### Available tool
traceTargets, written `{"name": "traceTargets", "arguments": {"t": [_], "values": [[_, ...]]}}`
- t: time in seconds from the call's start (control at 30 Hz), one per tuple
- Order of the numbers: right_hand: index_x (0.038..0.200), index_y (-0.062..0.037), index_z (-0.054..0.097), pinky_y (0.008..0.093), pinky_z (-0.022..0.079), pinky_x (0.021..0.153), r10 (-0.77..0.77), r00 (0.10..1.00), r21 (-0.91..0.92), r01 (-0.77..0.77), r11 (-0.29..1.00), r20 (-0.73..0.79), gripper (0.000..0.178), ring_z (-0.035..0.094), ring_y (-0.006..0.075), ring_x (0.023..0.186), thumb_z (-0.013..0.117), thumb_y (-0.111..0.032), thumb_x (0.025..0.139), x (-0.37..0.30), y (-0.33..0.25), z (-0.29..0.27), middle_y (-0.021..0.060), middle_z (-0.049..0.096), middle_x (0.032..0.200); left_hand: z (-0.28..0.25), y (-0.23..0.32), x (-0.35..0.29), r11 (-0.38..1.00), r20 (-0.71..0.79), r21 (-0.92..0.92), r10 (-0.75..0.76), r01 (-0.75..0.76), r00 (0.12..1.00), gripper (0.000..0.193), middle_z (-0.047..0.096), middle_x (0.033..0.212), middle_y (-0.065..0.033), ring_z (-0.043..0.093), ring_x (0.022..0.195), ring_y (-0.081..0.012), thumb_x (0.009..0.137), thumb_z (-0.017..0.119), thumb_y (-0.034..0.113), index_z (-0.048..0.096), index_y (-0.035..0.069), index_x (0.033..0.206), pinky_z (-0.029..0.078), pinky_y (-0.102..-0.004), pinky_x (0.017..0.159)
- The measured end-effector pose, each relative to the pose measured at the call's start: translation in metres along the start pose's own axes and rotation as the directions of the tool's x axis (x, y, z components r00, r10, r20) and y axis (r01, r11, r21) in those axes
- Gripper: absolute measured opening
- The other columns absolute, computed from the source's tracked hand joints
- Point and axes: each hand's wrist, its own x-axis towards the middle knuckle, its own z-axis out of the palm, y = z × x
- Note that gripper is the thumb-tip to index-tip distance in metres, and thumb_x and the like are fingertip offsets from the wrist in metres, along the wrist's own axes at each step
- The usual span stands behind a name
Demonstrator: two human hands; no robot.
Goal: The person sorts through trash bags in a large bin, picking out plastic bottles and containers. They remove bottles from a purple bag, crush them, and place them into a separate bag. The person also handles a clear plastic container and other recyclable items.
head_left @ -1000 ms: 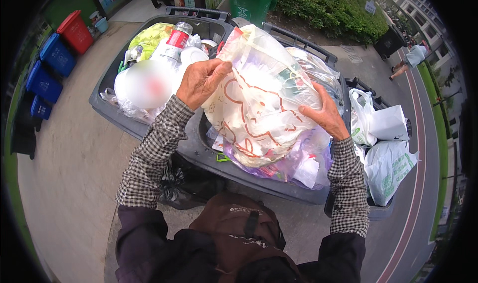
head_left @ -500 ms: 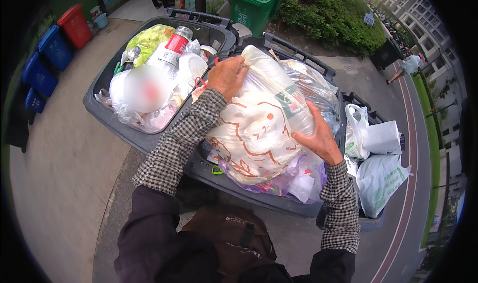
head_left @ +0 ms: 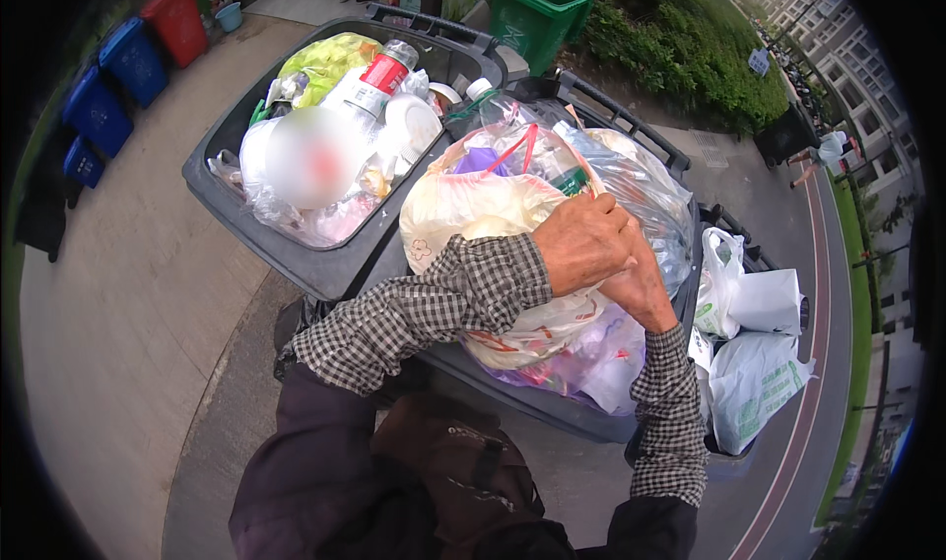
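A cream plastic garbage bag (head_left: 439, 210) with orange printing sits on top of the middle dark grey bin, its mouth open upward and a red drawstring (head_left: 520, 152) loose across it. Inside show clear plastic bottles and something purple. My left hand (head_left: 581, 245) reaches across and is closed on the right side of the bag's rim. Close against it, my right hand (head_left: 645, 289) is closed at the same rim, its fingertips partly hidden behind the left. Beneath the bag lies a translucent purple bag (head_left: 591, 363); a clear bag of bottles (head_left: 655, 210) is behind my hands.
On the left stands another grey bin (head_left: 286, 269) full of mixed waste, with a red-labelled bottle (head_left: 384, 72). White bags (head_left: 749, 383) fill a container at right. A green bin (head_left: 532, 18), blue bins (head_left: 133, 67) and a red bin (head_left: 177, 23) stand farther off.
My left hand has moved right and nearer, beside my right hand. The bag has turned, so its open mouth and red drawstring now show. The view has shifted slightly.
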Motion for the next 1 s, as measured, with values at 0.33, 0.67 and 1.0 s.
{"name": "traceTargets", "arguments": {"t": [0.33, 0.67, 1.0], "values": [[0.155, -0.0027, 0.037, 0.0393, 0.043, 0.112, 0.124, 0.989, 0.256, -0.1, 0.962, -0.079, 0.095, 0.054, 0.0293, 0.134, 0.087, -0.023, 0.076, -0.005, -0.009, 0.012, 0.0197, 0.053, 0.146, -0.121, -0.157, -0.024, 0.74, -0.347, -0.236, -0.67, 0.63, 0.656, 0.054, 0.073, 0.088, -0.008, 0.07, 0.069, -0.0156, 0.099, 0.067, 0.049, 0.066, 0.002, 0.123, 0.058, -0.0296, 0.058], [0.155, -0.002, 0.038, 0.0396, 0.042, 0.113, 0.167, 0.985, 0.251, -0.154, 0.956, -0.033, 0.086, 0.054, 0.028, 0.134, 0.079, -0.014, 0.081, 0.002, -0.014, 0.007, 0.0191, 0.052, 0.147, -0.086, -0.202, -0.048, 0.242, 0.229, -0.732, -0.793, 0.637, 0.564, 0.043, 0.06, 0.069, 0.0021, 0.052, 0.059, -0.006, 0.094, 0.073, 0.05, 0.072, 0.007, 0.092, 0.04, -0.0218, 0.053], [0.143, -0.0012, 0.055, 0.0393, 0.049, 0.104, 0.219, 0.972, 0.121, -0.228, 0.966, 0.081, 0.054, 0.064, 0.028, 0.118, 0.071, -0.013, 0.092, -0.002, -0.005, -0.004, 0.0141, 0.067, 0.129, -0.228, -0.323, -0.185, 0.341, -0.484, -0.717, -0.871, 0.608, -0.082, 0.049, 0.066, 0.071, -0.0059, 0.059, 0.052, -0.0115, 0.091, 0.074, 0.051, 0.065, 0.003, 0.087, 0.053, -0.0267, 0.048]]}}
